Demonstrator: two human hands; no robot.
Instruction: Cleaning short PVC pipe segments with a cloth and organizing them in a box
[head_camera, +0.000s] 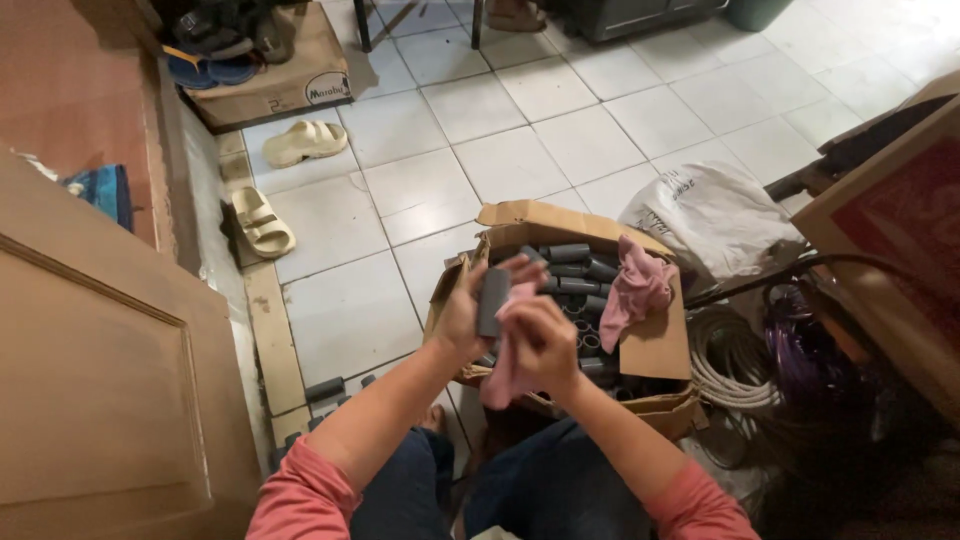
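Gripping a grey tube (492, 300) upright in the left hand (462, 318), the right hand (540, 345) presses a pink rag (508, 372) against it, just above the cardboard box (655, 345) of matching tubes, handy for wiping.

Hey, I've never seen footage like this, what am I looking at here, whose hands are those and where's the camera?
There is no machine here. The one picture comes from a camera worn on a person's head, looking down at their own two bare hands and knees as they sit on a tiled floor. The left hand holds a short dark grey tube. The right hand presses a pink cloth against it. In front sits an open cardboard box filled with more grey tubes, with another pink cloth draped over its edge. Nearby lie pale sandals, a white bag and a coil of cable.
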